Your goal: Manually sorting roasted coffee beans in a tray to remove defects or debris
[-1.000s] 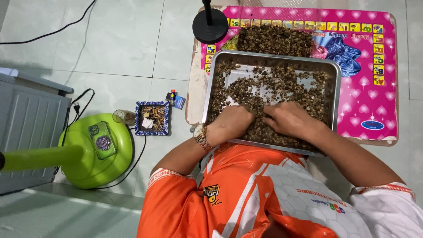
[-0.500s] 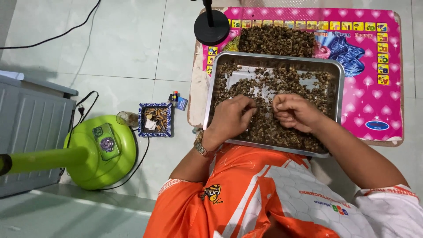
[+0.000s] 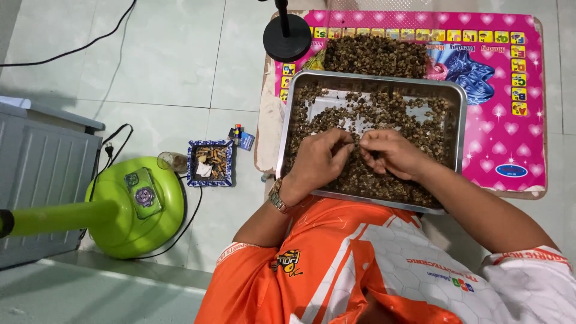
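Pale floor tiles surround a low board covered by a pink mat (image 3: 504, 144), and on it sits a rectangular metal tray (image 3: 461, 120) of small brown kernels (image 3: 384, 111) (seeds or beans, too small to tell which). Both hands meet over the middle of the tray. The left hand (image 3: 317, 161), with a wristwatch (image 3: 277, 195) on its wrist, curls its fingers toward the right hand (image 3: 391, 153), and the fingertips of both seem to pinch one or a few kernels between them. Picking well here likely means holding pieces lightly at the fingertips, low over the tray, so dropped ones land back inside. The kernels look dry, rough and mottled brown, thinly spread with bare metal showing at the far left. A heaped pile (image 3: 377, 55) lies beyond the tray, beside a black round stand base (image 3: 287, 37).
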